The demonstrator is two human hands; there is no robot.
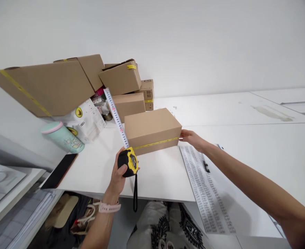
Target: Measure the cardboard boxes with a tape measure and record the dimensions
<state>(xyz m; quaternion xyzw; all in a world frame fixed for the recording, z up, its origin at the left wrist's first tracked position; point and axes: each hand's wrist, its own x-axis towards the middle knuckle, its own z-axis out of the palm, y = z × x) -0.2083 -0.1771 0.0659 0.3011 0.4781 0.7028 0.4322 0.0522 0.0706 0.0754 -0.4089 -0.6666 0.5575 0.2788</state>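
Observation:
My left hand [118, 173] is wrapped around a black and yellow tape measure [131, 162], with a black wrist strap hanging below. Its white blade [116, 119] is drawn out and slants up and away, past the left end of a closed cardboard box [152, 121]. A yellow measuring strip [156, 142] runs along the box's front side. At the box's right end, my right hand [192, 139] touches the side with outstretched fingers; some fingertips are hidden behind the corner.
More cardboard boxes [121, 77] stack against the wall at the back left. Beside them stand a mint tumbler [63, 136] and an avocado-print package [86, 121]. A printed sheet [206, 193] with a black pen [206, 166] lies right. A black pad [60, 172] is at the left edge.

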